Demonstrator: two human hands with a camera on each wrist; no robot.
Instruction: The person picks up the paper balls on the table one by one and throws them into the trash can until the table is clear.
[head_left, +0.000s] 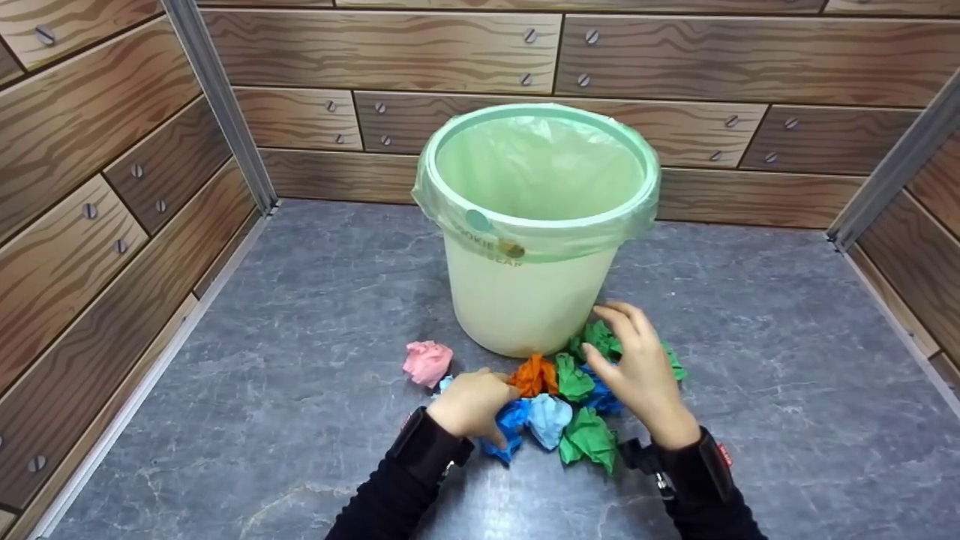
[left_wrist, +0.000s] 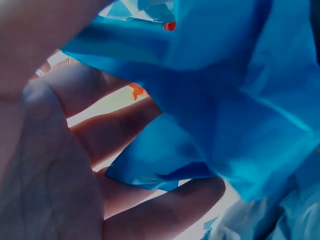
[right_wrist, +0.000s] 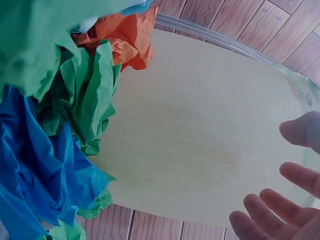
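Observation:
My left hand (head_left: 472, 401) curls its fingers round a crumpled dark blue paper ball (head_left: 504, 435) at the left of a pile of paper balls. In the left wrist view, that blue paper (left_wrist: 215, 100) lies across the fingers. My right hand (head_left: 636, 367), fingers apart and holding nothing, hovers over the pile's right side, close to green paper balls (head_left: 602, 339) and another dark blue one (head_left: 602, 395). Between the hands lie an orange ball (head_left: 534, 375), a light blue ball (head_left: 549, 420) and green balls (head_left: 587, 441).
Just behind the pile stands a pale bin (head_left: 525, 300) with a green rim and a translucent green liner. A pink paper ball (head_left: 427, 363) lies to the left, with light blue paper partly hidden by my left hand. Wood-patterned walls (head_left: 420, 52) enclose the grey floor (head_left: 322, 300).

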